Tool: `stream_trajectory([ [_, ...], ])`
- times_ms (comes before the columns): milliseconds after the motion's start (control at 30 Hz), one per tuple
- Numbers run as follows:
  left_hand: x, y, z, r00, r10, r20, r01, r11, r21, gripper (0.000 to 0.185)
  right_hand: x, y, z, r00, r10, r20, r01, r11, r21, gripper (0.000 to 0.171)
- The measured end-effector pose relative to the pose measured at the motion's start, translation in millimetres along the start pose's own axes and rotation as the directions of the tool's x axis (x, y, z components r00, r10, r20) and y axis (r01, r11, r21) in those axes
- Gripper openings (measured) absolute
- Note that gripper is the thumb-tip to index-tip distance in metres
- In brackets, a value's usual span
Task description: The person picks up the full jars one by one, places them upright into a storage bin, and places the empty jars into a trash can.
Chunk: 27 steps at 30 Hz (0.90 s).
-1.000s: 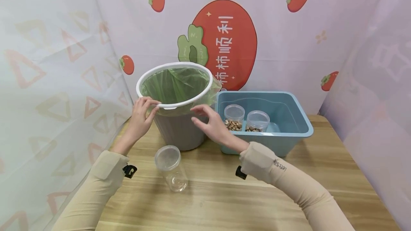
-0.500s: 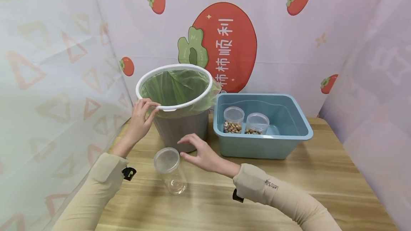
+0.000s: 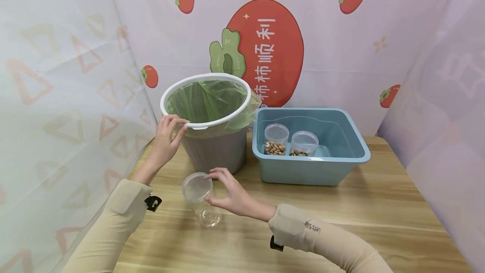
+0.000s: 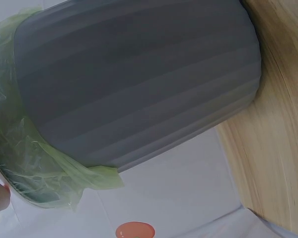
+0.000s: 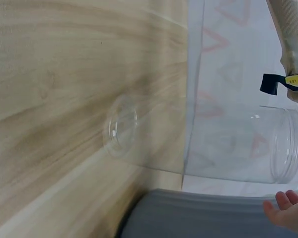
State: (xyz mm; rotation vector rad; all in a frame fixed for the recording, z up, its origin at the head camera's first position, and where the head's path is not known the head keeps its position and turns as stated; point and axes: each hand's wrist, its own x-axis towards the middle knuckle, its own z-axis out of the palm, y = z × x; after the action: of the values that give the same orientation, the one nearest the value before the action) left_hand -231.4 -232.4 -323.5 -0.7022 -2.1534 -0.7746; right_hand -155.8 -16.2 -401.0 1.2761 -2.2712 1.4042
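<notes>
In the head view, my left hand (image 3: 166,140) holds the white rim (image 3: 178,123) of a grey trash can (image 3: 216,153), fingers over the top edge and thumb below. A green bag (image 3: 208,100) lines the can and hangs over its rim. My right hand (image 3: 235,195) reaches to a tall clear jar (image 3: 207,216) with a round clear lid (image 3: 197,187). Its fingers and thumb are spread at the right side of the lid, and whether they touch is unclear. In the right wrist view, the jar (image 5: 228,144) stands upright and looks empty; no right fingers show.
Right of the can, a blue tub (image 3: 303,172) holds two lidded clear jars, one at left (image 3: 276,139) and one at right (image 3: 304,143), with nuts inside. All stand on a wooden table (image 3: 341,226). Printed cloth (image 3: 333,41) hangs behind and at both sides.
My right hand has moved down and toward me from the bag at the can's rim to beside the jar's lid. The left hand has stayed on the rim.
</notes>
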Motion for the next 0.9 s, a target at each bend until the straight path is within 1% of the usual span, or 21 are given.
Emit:
stream_trajectory([
  [200,1.7,-0.5,-0.1,1.000,0.004,0.003,-0.004,1.000,0.001,0.016,-4,1,9,0.999,0.049,-0.004,-0.049,0.999,0.019,0.050],
  [433,2.0,-0.1,0.0,1.000,-0.003,0.008,0.003,1.000,0.000,0.016,-6,4,19,0.999,0.027,-0.039,-0.027,1.000,0.010,0.052],
  [533,2.0,-0.3,0.3,1.000,0.003,0.001,-0.003,1.000,0.000,0.015,-6,6,22,0.998,0.041,-0.047,-0.041,0.999,0.012,0.054],
  [733,1.2,-0.2,0.3,1.000,-0.005,0.003,0.005,1.000,0.003,0.016,-6,9,27,0.995,0.097,-0.021,-0.097,0.995,0.034,0.054],
  [900,0.5,0.5,-0.1,1.000,-0.010,0.006,0.010,1.000,0.006,0.015,-7,11,30,0.995,0.102,-0.011,-0.101,0.994,0.030,0.055],
])
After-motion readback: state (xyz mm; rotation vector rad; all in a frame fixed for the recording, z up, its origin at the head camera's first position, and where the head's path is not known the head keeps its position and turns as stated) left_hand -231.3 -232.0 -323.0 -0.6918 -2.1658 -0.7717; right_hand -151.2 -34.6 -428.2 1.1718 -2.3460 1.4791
